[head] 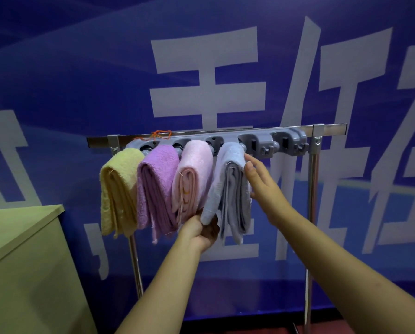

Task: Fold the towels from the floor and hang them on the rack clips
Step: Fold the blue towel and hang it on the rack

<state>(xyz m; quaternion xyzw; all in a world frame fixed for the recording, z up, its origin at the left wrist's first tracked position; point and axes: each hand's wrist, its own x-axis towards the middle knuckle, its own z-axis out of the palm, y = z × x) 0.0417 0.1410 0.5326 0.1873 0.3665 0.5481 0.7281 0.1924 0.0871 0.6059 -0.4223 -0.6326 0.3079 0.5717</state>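
Under the rack's 4th clip, the limp grey towel sags; left hand pinches its bottom fold, right hand spread flat alongside.

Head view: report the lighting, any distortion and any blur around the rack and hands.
Head view: dim, bluish light; wide-angle bowing bends the rack bar and the banner lettering near the edges; a soft shadow falls on the banner behind the towels; the grey towel, left hand and right hand look slightly soft, with no harsh glare.
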